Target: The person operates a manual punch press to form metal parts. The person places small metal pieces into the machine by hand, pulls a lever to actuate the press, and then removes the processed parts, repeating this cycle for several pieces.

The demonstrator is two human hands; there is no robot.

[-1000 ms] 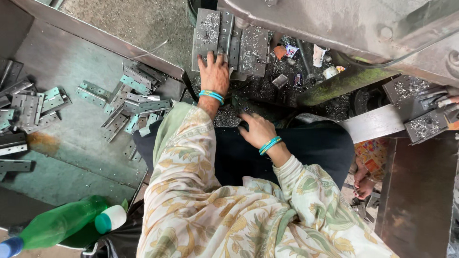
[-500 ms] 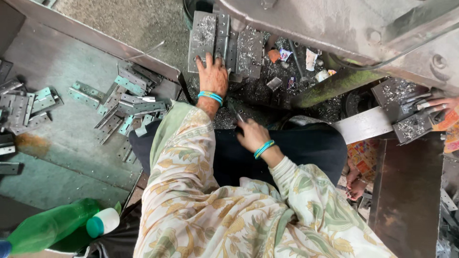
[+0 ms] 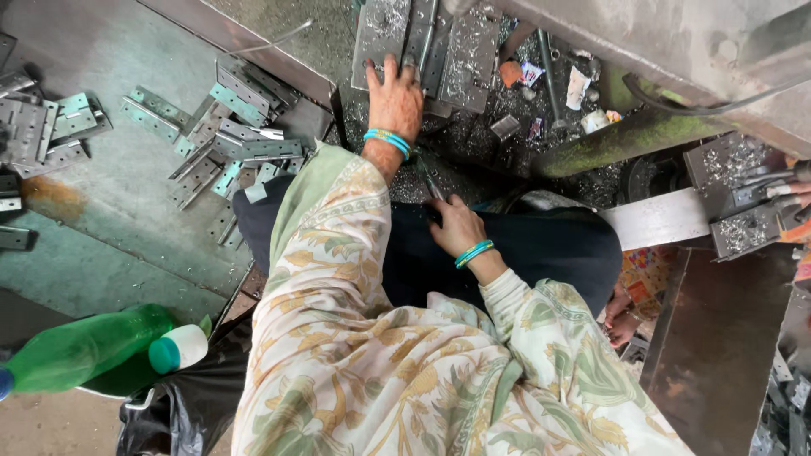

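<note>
My left hand (image 3: 395,100) lies flat on the grey metal plates (image 3: 382,32) at the foot of the press machine (image 3: 676,51), fingers spread wide and pressed down on the nearest plate, the tips reaching over its surface rather than curling under it; it grips nothing, it only rests there. These plates look like flat stamped steel, so I judge them stiff, fairly heavy for their size, with sharp sheared edges and a gritty coat of metal shavings (image 3: 507,93) that could make them slide under a palm. I would take one by its long edges, thumb on one side and fingers on the other, keeping off the corners. My right hand (image 3: 456,226) sits lower, on my dark lap just beside the edge of the bench, fingers loosely curled about a thin dark tool (image 3: 429,181) whose shaft points up toward the plates; how firmly I have it I cannot tell, since the fingers hide the grip. To my left, on the green floor plate (image 3: 101,245), a heap of hinge leaves (image 3: 228,135) lies scattered, well apart from both hands, light and flat, likely to clatter and slip against each other. A green plastic bottle (image 3: 84,350) lies near my left knee. At the right edge another person's fingers (image 3: 781,190) touch a block covered in shavings.
</note>
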